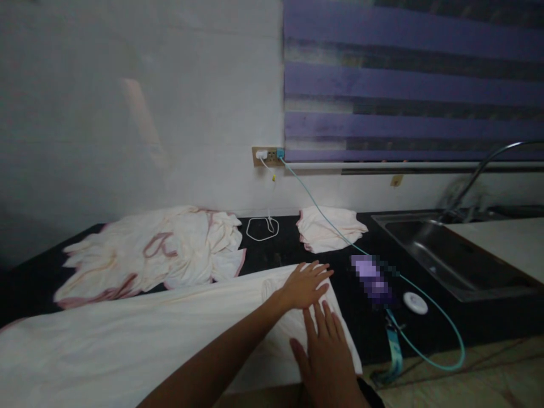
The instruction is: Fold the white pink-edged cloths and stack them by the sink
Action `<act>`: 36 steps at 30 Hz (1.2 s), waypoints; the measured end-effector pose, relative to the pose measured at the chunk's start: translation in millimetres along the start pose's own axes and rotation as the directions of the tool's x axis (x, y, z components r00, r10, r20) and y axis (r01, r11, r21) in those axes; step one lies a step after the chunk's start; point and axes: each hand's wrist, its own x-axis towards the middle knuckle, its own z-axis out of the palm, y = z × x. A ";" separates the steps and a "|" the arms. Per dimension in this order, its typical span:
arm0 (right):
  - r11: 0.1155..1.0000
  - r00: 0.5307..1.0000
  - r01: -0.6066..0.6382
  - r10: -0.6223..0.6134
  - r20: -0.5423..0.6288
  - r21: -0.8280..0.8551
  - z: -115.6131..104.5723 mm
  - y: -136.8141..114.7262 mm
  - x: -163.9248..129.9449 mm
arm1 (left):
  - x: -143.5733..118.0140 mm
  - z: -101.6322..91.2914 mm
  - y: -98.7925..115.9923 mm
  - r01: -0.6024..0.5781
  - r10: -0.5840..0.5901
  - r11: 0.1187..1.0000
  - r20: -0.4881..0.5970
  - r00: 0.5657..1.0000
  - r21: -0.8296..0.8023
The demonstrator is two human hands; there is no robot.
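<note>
A long piece of white cloth [140, 328] lies spread along the front of the counter, its right end forming a straight edge. My left hand [304, 286] rests flat near the far corner of that end, fingers spread and pointing right. Just in front of it, my right hand [329, 354] is flat on the same end, with its fingers stretched forward. The fingertips of the right hand come close to the left hand; whether they touch I cannot tell. Neither hand grasps anything. Some creases show in the cloth beside the left wrist.
A crumpled pile of white cloth with pink trim [187, 243] lies behind at left; a smaller folded cloth [329, 226] is near the wall. At right are a blurred-out purple item [372, 277], a teal cable [450, 323], a white disc [415, 303] and a sink [459, 255].
</note>
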 end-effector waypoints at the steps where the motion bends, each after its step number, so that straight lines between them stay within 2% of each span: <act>1: 1.000 1.000 -0.003 0.003 0.003 0.000 -2.3 4.2 0.5 | 4.7 2.1 1.2 -0.003 0.003 1.000 -0.005 1.000 -0.003; 12: 0.998 0.998 0.026 -0.022 0.066 -0.061 -14.7 45.1 0.0 | 38.8 21.9 19.7 -0.003 0.004 1.000 -0.056 0.998 0.019; 16: 0.996 0.996 0.060 -0.055 0.071 -0.066 -20.1 55.2 -2.4 | 43.6 21.0 23.3 -0.023 0.023 1.000 -0.012 1.000 0.000; 19: 0.993 0.994 0.087 -0.081 0.073 -0.085 -21.6 59.1 -2.0 | 50.2 2.8 19.2 -0.086 0.088 0.995 0.048 0.995 -0.046; 22: 0.992 0.993 0.094 -0.088 0.072 -0.081 -20.6 60.8 -0.5 | 58.5 -29.1 7.0 -0.108 0.125 0.984 0.117 0.985 -0.138; 24: 0.995 0.995 0.095 -0.093 0.046 -0.042 -20.7 59.8 -0.1 | 62.4 -51.0 -3.9 -0.011 0.031 0.987 0.127 0.991 -0.158; 26: 0.994 0.995 0.095 -0.093 -0.046 0.046 -23.1 56.1 -1.3 | 63.8 -67.2 -13.9 0.105 -0.081 0.984 0.165 0.983 -0.141; 27: 0.992 0.992 0.072 -0.060 -0.113 0.105 -25.3 53.6 -2.6 | 63.8 -71.9 -17.8 0.149 -0.121 0.980 0.197 0.973 -0.132; 29: 0.975 0.964 -0.047 0.102 -0.245 0.217 -31.0 49.1 -6.5 | 63.4 -74.0 -22.6 0.202 -0.167 0.972 0.253 0.953 -0.121; 31: 0.927 0.886 -0.246 0.333 -0.324 0.282 -36.3 49.0 -12.1 | 63.7 -67.6 -24.0 0.209 -0.165 0.969 0.287 0.944 -0.130; 33: 0.852 0.789 -0.451 0.519 -0.327 0.266 -38.7 57.1 -19.1 | 65.1 -56.9 -23.8 0.174 -0.122 0.972 0.293 0.948 -0.158; 34: 0.817 0.757 -0.525 0.576 -0.308 0.238 -38.5 64.5 -22.9 | 66.2 -51.3 -23.6 0.146 -0.090 0.973 0.289 0.953 -0.180; 35: 0.790 0.742 -0.580 0.613 -0.272 0.197 -37.3 73.6 -26.7 | 67.4 -46.2 -23.5 0.122 -0.062 0.971 0.278 0.959 -0.206; 36: 0.781 0.747 -0.603 0.624 -0.229 0.162 -35.5 83.6 -30.2 | 68.8 -41.8 -23.6 0.109 -0.044 0.965 0.267 0.963 -0.237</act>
